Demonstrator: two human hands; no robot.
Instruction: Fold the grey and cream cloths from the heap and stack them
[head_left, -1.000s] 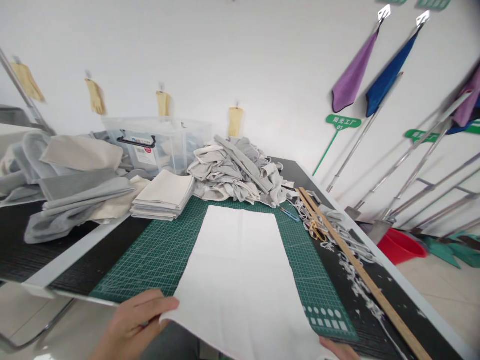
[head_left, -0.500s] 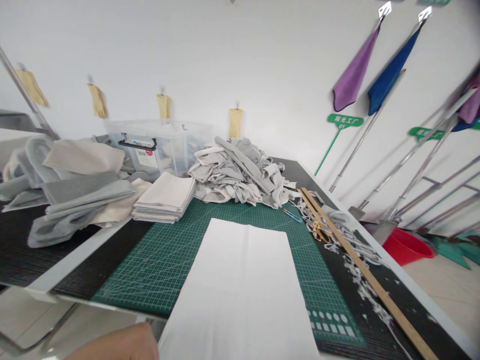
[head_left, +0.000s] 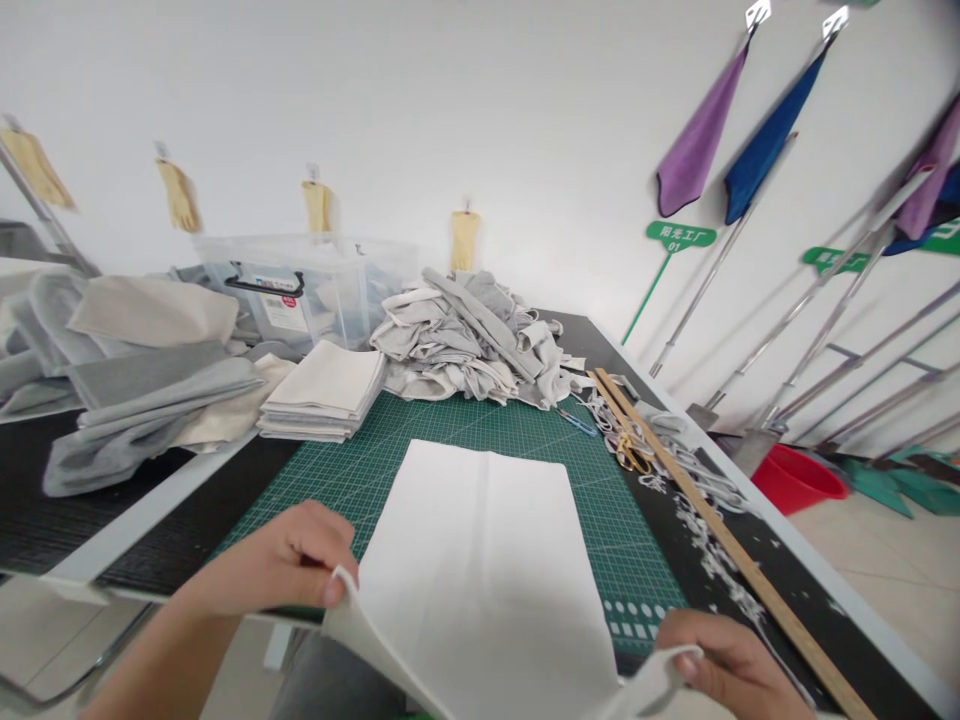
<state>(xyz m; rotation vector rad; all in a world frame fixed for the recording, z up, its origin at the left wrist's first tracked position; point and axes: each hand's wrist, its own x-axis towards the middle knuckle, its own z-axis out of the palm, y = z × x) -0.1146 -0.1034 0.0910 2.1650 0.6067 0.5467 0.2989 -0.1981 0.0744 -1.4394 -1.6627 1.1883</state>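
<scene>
A white cloth (head_left: 487,540) lies lengthwise over the green cutting mat (head_left: 330,480), its near end lifted off the table. My left hand (head_left: 300,560) pinches one near corner between thumb and fingers. The other near corner is gripped by my right hand (head_left: 720,660), low at the right. Between the hands the near edge sags, and its lowest part runs out of view. Behind the cloth, at the left, stands a neat stack of folded cloths (head_left: 322,390).
Loose grey and cream cloths (head_left: 465,340) are heaped at the back, more (head_left: 142,370) at the left by a clear plastic bin (head_left: 300,290). Along the right edge lie a wooden ruler (head_left: 720,520), gold scissors (head_left: 631,455), blue snips (head_left: 577,423) and fabric scraps. A red bucket (head_left: 799,480) stands beyond.
Both hands have come up into view, each gripping a near corner, and the cloth's near end has been raised and bent upward. The view has shifted slightly.
</scene>
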